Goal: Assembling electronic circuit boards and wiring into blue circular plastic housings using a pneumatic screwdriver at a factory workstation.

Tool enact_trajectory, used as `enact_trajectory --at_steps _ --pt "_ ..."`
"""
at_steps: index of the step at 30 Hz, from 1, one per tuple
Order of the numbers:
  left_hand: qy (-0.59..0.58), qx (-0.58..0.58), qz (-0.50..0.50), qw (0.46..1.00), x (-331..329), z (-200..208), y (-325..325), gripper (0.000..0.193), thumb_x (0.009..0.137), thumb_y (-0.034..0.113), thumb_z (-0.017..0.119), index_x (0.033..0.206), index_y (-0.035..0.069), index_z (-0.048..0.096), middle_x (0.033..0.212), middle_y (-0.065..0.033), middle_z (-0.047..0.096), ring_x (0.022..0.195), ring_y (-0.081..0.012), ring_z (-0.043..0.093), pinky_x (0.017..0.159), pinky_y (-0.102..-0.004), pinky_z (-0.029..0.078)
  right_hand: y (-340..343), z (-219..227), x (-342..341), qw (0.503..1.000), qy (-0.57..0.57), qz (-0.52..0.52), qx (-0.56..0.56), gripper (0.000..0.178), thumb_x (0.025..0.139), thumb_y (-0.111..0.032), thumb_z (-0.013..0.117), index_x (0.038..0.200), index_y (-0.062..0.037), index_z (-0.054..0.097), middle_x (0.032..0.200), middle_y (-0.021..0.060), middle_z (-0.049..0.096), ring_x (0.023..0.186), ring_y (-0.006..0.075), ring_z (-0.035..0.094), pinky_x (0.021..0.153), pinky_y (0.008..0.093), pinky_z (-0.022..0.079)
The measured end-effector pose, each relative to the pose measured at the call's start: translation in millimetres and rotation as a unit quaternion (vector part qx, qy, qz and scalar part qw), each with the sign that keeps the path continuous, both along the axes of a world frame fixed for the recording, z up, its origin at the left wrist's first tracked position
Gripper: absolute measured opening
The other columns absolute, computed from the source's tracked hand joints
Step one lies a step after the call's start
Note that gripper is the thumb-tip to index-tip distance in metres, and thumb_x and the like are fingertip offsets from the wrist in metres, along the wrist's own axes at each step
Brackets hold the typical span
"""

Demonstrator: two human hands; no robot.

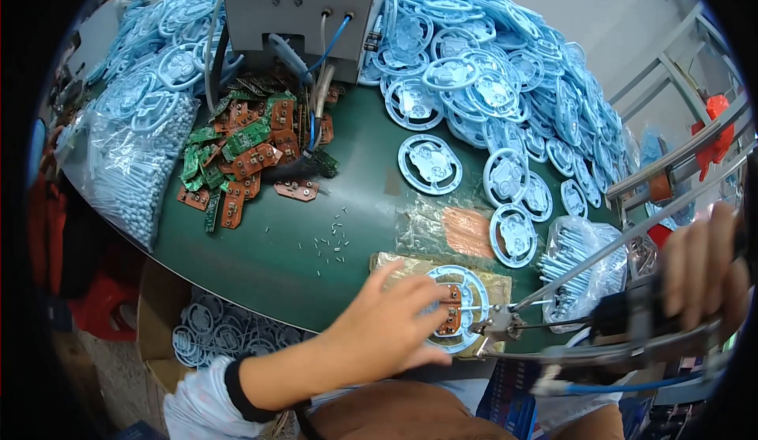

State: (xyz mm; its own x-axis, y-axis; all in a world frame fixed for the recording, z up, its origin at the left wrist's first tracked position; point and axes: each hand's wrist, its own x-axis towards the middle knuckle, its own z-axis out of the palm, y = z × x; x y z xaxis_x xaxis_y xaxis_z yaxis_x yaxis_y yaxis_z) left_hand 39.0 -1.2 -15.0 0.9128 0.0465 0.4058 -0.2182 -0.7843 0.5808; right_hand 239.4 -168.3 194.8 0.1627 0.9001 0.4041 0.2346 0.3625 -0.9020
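Fingers of my left hand [387, 318] press on a light-blue plastic wheel [479, 286], thumb at its near edge, holding it on a taped block [501, 284]. Within the wheel lies an orange-brown circuit board [450, 318], partly under my fingertips. My right hand [703, 270], smeared by motion, is closed around the black body of a powered screwdriver [624, 314]. The tool lies nearly sideways. Its metal nose [499, 323] reaches the wheel's right side, and a thin bit points over the board; contact with a screw cannot be made out.
Loose circuit boards [249, 144] lie heaped below a grey machine [300, 6]. Small screws [335, 239] are scattered on the green table [355, 203]. Blue wheels [489, 77] pile up at the back right. Bags of blue sticks [134, 164] stand left and right; a metal frame [671, 85] flanks the table.
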Motion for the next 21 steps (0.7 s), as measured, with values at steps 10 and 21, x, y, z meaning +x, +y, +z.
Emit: enact_trajectory --at_steps 10,21 --pt "0.165 0.201 0.146 0.955 137 -34 93 0.042 0.08 0.038 0.073 0.092 -0.001 0.068 0.101 -0.0182 0.066 0.098 -0.0344 0.061 0.08 -0.043 0.053 34 -23 41 0.966 0.025 -0.213 0.142 0.056 0.093 -0.01 0.051 0.142 0.0079 0.03 0.064 0.0043 0.047 0.046 0.0144 0.053 0.046 0.0286 0.051" --pt "0.048 -0.548 0.094 0.83 77 29 63 0.031 0.093 0.02 0.065 0.109 -0.006 0.067 0.091 -0.0074 0.072 0.079 -0.0091 0.066 0.07 -0.0251 0.054 -26 -78 29 0.896 -0.203 -0.348 0.185 0.036 0.091 -0.01 0.052 0.122 0.0087 0.052 0.104 0.0161 0.063 0.081 0.0189 0.064 0.071 0.0282 0.053"
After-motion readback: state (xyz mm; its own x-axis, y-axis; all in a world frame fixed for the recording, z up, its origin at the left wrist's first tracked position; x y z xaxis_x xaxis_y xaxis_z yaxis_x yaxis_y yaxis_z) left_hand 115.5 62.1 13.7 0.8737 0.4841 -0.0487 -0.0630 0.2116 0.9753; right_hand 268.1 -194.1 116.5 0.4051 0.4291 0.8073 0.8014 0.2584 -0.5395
